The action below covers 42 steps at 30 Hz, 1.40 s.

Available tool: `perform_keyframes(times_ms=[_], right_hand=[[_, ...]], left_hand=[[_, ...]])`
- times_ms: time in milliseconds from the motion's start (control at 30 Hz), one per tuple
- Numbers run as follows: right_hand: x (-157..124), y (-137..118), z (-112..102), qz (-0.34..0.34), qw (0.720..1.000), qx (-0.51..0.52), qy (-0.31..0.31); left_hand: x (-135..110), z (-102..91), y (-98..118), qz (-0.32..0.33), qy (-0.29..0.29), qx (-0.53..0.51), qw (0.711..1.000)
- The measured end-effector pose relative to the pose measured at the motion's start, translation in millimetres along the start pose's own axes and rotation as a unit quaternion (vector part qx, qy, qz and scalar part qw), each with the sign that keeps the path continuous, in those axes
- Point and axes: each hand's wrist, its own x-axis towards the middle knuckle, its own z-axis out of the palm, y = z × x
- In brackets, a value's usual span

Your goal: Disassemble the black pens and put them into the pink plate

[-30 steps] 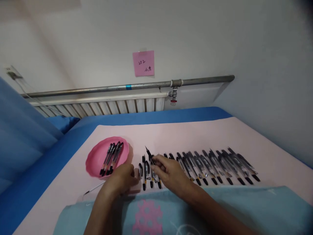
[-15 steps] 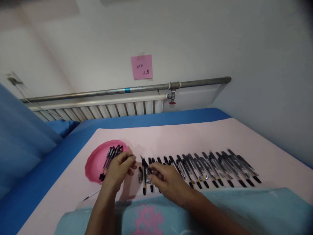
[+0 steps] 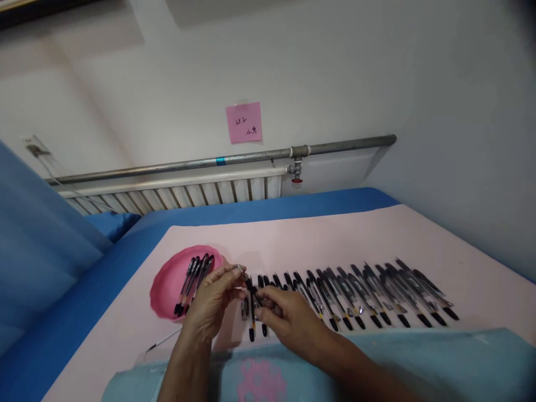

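My right hand is closed around a black pen, its narrow end tilted up and to the left. At that end, the thumb and fingers of my left hand are pinched together on a small shiny piece, too small to name. Under and beside my hands lie pen parts with black ends. A long row of black-and-clear disassembled pens stretches to the right. Left of my left hand, a pink scalloped bowl holds several black-capped pens.
A thin white refill with a dark tip lies near the bowl. Pale pink sheeting covers the blue surface. A light blue cloth runs along the near edge. A radiator and metal pipe line the wall.
My left hand has moved right to the pen's upper end, so both hands now meet there. My right hand still grips the black pen. The whole view has shifted slightly.
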Motion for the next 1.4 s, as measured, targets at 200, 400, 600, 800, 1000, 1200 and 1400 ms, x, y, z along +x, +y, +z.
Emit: perform_keyframes(times_ms=[200,400,600,800,1000,1200,1400], right_hand=[[0,-2,-1,0.009,1.0,-0.007,-0.002],[1,2,1,0.038,0.999,0.008,0.034],[1,0,0,0.034,0.998,0.008,0.049],[0,4,-2,0.007,0.995,-0.065,0.07],[3,2,-5,0.032,0.997,0.061,0.032],[5,5,-2,0.05,0.995,0.011,0.088],[4,4,-4,0.018,0.996,-0.024,0.085]], left_hand=[[-2,1.3,-1,0.006,-0.001,0.014,1.0],[-1,2.7,-5,0.022,-0.009,0.035,0.999],[2,4.2,-8,0.028,-0.003,0.03,0.999],[2,10.5,-16,0.033,0.006,0.018,0.999],[5,14.5,-20,0.032,0.027,-0.014,0.999],[7,13.6,-18,0.046,0.076,-0.051,0.995],[9,11.2,-17,0.048,0.08,-0.055,0.994]])
